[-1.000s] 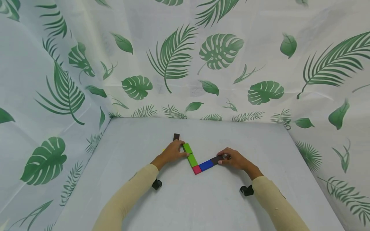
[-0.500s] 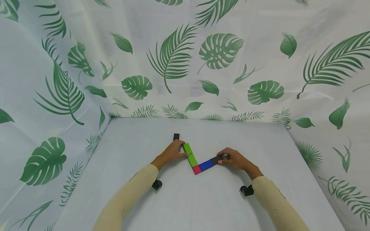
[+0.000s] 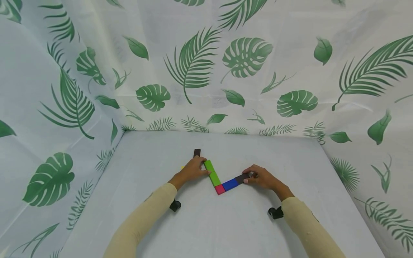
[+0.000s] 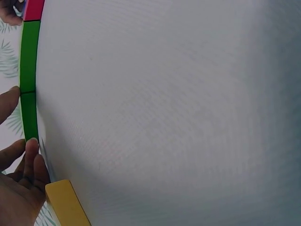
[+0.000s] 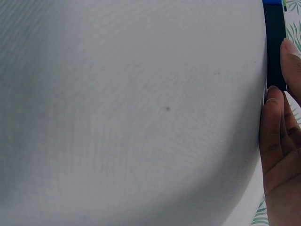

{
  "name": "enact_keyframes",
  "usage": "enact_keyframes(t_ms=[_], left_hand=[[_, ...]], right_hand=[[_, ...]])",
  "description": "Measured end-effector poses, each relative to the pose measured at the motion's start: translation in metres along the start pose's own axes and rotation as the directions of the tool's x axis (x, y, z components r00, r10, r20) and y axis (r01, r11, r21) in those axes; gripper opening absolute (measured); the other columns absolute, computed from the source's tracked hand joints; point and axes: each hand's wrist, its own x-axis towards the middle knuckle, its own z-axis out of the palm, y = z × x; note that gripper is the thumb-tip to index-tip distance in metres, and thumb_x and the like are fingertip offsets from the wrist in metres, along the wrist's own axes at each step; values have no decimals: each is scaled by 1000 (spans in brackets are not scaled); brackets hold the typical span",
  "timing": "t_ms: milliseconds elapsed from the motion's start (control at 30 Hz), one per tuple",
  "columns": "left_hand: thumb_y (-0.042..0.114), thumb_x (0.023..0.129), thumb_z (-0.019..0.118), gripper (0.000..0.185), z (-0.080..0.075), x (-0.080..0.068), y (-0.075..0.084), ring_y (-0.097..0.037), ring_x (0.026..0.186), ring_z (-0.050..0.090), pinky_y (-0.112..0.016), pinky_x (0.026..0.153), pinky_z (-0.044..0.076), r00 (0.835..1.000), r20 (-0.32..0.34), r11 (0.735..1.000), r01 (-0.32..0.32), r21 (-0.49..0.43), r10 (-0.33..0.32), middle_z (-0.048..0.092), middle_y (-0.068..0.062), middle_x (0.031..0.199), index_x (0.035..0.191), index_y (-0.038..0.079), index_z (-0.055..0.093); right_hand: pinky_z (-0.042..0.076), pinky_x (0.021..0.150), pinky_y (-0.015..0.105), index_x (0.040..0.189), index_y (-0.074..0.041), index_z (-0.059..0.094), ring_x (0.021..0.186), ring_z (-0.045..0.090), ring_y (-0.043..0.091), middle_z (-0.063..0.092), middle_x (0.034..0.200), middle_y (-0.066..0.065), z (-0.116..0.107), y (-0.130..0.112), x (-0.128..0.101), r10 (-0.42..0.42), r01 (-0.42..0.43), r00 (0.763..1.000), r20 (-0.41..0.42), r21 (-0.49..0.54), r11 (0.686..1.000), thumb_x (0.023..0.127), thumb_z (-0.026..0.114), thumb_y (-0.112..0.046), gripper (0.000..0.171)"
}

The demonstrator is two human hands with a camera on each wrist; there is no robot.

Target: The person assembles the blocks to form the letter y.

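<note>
Coloured blocks lie in a bent V-shaped row on the white table. Its left arm is two green blocks, a far one [image 3: 209, 165] and a near one [image 3: 214, 179]. At the corner sits a pinkish-red block [image 3: 219, 189]. A blue block [image 3: 230, 184] and a dark brown block [image 3: 240, 178] form the right arm. My left hand [image 3: 192, 169] holds the far green block, thumb at the joint between the greens and fingertips at its outer end. With thumb along its near side and fingers at its outer end, my right hand [image 3: 262, 177] grips the dark brown block.
Behind my left hand lies another dark brown block [image 3: 197, 152], partly hidden. A yellow block [image 4: 68, 202] rests beside that hand, mostly covered in the head view. Black wrist cameras hang under both sleeves. Leaf-printed white sheeting [image 3: 206, 71] encloses the table's back and sides.
The gap between the two green blocks has closed and they now line up straight. Both hands stay in nearly the same place.
</note>
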Motion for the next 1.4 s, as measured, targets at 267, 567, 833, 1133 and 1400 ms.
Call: enact_keyframes(t_ms=[267,567,833,1133,1400], left_hand=[[32,91,75,61,-1,-1,5,-19,96,54,-33,89,48,999,12,999,29,21,-30,57,-11,116,138,0,54],[33,93,72,63,-10,-1,16,-27,119,58,-42,104,47,999,-46,1000,-4,-12,4,58,-15,135,143,1,49],[31,97,66,47,-33,-20,8,-26,105,63,-42,88,54,971,-214,993,113,33,-103,63,-15,123,133,1,59],[56,91,65,67,-32,-43,-14,-29,102,62,-43,79,55,935,-239,918,317,240,-261,63,-16,119,130,2,61],[66,76,76,85,-24,-54,-17,-23,80,54,-37,65,48,940,-189,894,329,303,-282,58,-16,101,120,-4,59]], right_hand=[[44,78,32,123,-12,68,91,53,19,61,109,6,1,-1,0,-6,6,1000,3,13,1000,89,77,-27,38],[43,77,33,123,-11,67,90,52,18,61,108,5,-3,6,-3,-26,26,1000,-12,2,1000,89,77,-28,39],[43,77,32,122,-12,67,88,52,18,61,107,5,-3,6,-1,-26,26,1000,-5,21,999,89,77,-28,39],[43,75,29,122,-13,68,87,52,17,62,109,4,-2,7,0,-44,44,999,-19,16,999,89,78,-28,38],[43,75,29,122,-14,68,87,52,16,62,109,4,2,9,2,-34,34,999,-21,12,999,89,77,-29,38]])
